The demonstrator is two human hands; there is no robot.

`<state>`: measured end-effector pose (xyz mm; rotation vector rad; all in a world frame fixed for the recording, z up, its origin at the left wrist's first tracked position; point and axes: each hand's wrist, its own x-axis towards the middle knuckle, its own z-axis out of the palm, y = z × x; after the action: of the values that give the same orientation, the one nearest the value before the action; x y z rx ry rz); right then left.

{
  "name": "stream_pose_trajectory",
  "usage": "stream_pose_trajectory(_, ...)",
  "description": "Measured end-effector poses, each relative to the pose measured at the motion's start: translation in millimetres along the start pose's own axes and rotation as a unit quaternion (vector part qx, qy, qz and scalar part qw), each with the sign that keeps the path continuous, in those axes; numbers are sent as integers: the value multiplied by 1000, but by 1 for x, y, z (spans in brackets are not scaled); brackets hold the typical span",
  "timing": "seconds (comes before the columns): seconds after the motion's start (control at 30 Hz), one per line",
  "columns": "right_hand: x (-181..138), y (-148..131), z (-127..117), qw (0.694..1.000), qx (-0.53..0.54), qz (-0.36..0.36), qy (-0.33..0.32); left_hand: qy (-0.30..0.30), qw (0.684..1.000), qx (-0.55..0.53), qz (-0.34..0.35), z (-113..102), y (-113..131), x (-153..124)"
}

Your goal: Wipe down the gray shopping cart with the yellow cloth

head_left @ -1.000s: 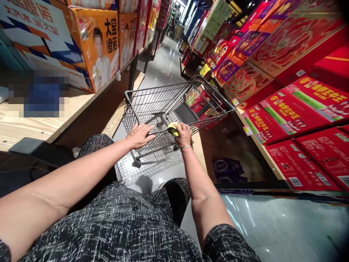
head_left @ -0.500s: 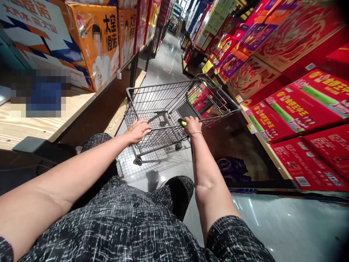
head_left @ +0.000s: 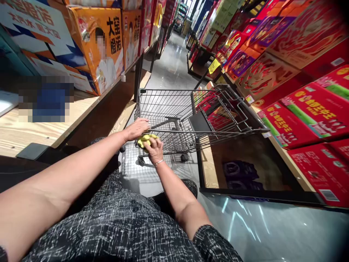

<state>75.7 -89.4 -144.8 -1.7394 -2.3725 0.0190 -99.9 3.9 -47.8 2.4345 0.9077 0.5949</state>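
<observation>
A grey wire shopping cart stands sideways in front of my legs, with its handle end to the right. My left hand is closed over the cart's top rim near the left corner; its fingertips are partly hidden. Just beside it, my right hand is wrapped round a crumpled yellow cloth, pressed at the near side of the cart just below the rim. A thin bracelet circles the right wrist. Inside the cart a dark flap sits toward the handle end.
Orange drink cartons stand on a wooden shelf at left. Red boxes are stacked at right, above a low shelf holding purple packages. A shiny grey aisle floor runs ahead between the displays.
My right hand has moved left along the cart's near side with the yellow cloth, ending beside my left hand. My left hand stays on the rim; the cart appears farther right in view.
</observation>
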Motion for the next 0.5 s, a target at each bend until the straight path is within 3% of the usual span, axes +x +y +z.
stream_pose_trajectory(0.13, -15, -4, 48, 979, -25, -23, -202, 10, 1000, 14, -4, 2, -2, 1)
stream_pose_trajectory(0.23, -20, 4, 47, 971, -33, -31, -234, 5, 1000, 19, 0, 0, -7, 3)
stream_pose_trajectory(0.33, -16, 15, 17, 987, -46, -58, -146, 10, 1000, 11, 10, -2, -14, 4)
stream_pose_trajectory(0.43, -6, 29, -28, 995, -62, -72, 38, 16, 1000, 10, 9, -2, -19, 5)
stream_pose_trajectory(0.5, 0, 38, -53, 986, -76, -42, 145, 21, 1000, 13, 3, -2, -20, 5)
